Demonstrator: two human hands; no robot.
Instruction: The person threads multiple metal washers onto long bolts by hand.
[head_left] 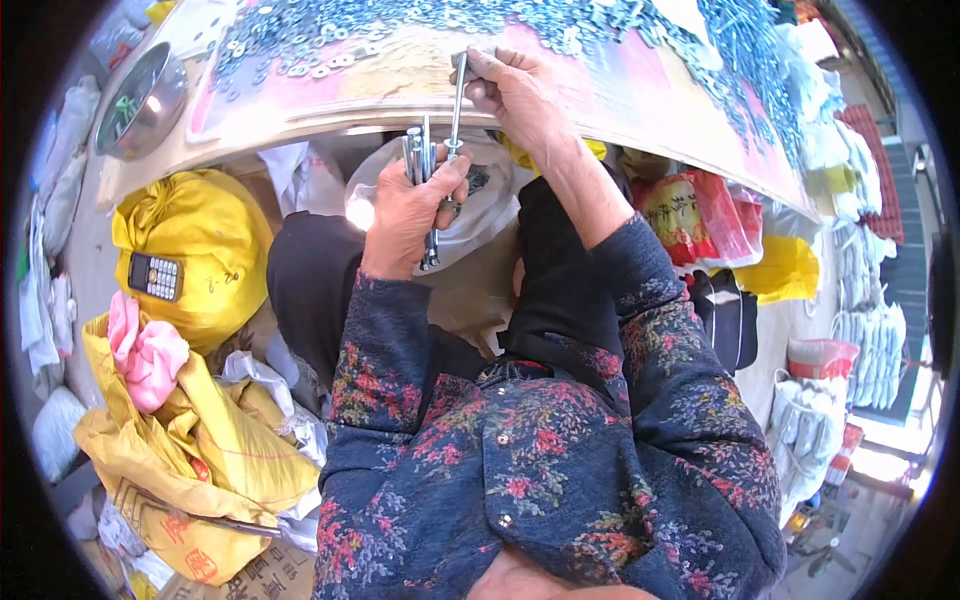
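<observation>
My left hand [402, 218] is closed around a bundle of long silvery bolts [416, 150], whose ends stick out above and below the fingers. One more long bolt [458, 105] stands nearly upright between my hands. Its upper end is pinched in the fingers of my right hand [524, 98], over the table's near edge. Low on that bolt, at my left thumb, sits a small washer [453, 146]. Loose washers [325, 60] are spread over the tabletop [410, 82] beyond my hands. An open white bag [480, 225] with dark pieces inside lies below them.
A steel bowl [142, 100] stands at the table's left end; piles of bolts [745, 90] cover its right side. On the left are a tied yellow sack [205, 285] with a keypad phone [155, 277] and pink cloth [148, 355]. A red bag [690, 215] hangs right.
</observation>
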